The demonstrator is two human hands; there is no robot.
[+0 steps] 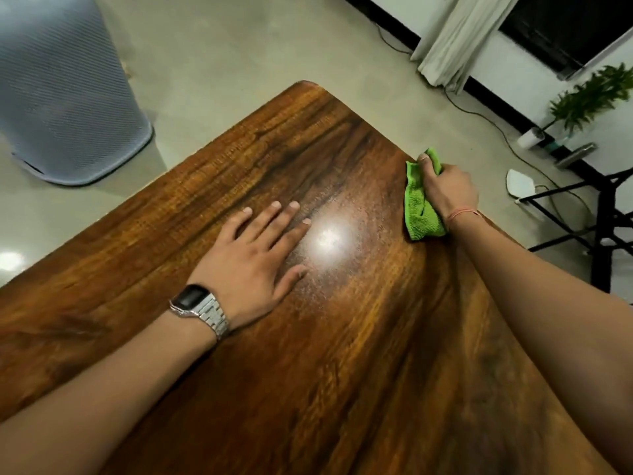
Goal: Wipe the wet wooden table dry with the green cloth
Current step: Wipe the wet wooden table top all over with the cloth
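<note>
Glossy wooden table (342,337) — green cloth (419,207) at right edge.

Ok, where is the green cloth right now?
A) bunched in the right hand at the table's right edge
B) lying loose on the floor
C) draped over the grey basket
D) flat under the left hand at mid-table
A: the green cloth is bunched in the right hand at the wooden table's right edge, while the left hand rests flat and empty.
</note>
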